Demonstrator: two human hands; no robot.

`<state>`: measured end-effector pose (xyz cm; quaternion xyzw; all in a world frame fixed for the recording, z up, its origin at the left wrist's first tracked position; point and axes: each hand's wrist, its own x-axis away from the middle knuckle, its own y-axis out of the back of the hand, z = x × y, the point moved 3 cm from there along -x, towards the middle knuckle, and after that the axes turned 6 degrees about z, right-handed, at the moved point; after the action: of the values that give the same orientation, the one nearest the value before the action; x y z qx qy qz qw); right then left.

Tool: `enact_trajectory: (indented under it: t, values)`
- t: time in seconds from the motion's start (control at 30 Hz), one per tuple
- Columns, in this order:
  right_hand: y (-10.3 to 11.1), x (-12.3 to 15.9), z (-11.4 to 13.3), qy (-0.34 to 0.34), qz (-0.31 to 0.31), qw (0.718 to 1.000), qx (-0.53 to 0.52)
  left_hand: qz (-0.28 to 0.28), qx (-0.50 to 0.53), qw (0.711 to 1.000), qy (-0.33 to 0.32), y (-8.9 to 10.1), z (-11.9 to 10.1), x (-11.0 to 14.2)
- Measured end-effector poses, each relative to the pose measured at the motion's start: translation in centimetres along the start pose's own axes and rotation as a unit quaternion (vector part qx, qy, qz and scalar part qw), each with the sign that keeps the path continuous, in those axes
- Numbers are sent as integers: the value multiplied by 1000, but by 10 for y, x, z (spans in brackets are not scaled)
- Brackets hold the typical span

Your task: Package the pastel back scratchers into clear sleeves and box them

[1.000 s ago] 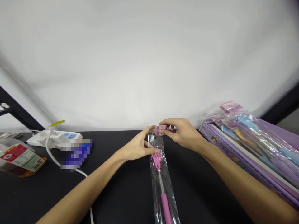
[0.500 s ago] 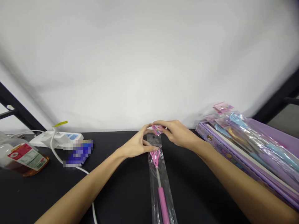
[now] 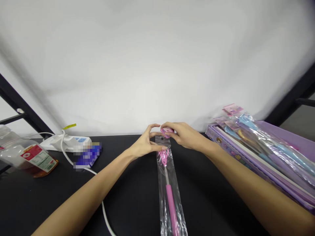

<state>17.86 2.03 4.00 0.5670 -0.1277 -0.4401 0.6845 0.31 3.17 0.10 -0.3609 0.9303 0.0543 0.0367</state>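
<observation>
A pink back scratcher [image 3: 170,196] with a claw-shaped head and a metal shaft lies lengthwise inside a clear plastic bag [image 3: 159,183] on the black table. My left hand [image 3: 144,144] grips the bag's left side near its top, thumb over the scratcher's claw; its index finger is raised and apart from the thumb. Between the fingertips of my right hand [image 3: 183,134] is a small pink printed card [image 3: 166,131], at the bag's top end. Part of the card is hidden by the fingers.
On the right, a purple box [image 3: 228,150] carries several bagged scratchers [image 3: 270,144], blue ones among them. A tilted bottle [image 3: 39,157] of brown liquid, a white power strip [image 3: 66,143], a blue packet [image 3: 88,156] and a white cable [image 3: 105,213] are at left. A pale wall [image 3: 157,65] rises behind.
My left index finger has lifted off the card's edge. My right hand still has the card, now tilted flatter. The whole view has shifted slightly.
</observation>
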Motion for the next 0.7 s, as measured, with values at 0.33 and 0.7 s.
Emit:
enact_trajectory:
  t: [0.33,0.7]
  values:
    - [5,1,-1,16,29,998,49,-20,-23,996,86,-1,9,-4]
    - [7,1,-14,-58,12,997,-51,-12,-38,998,55,-9,8,-4]
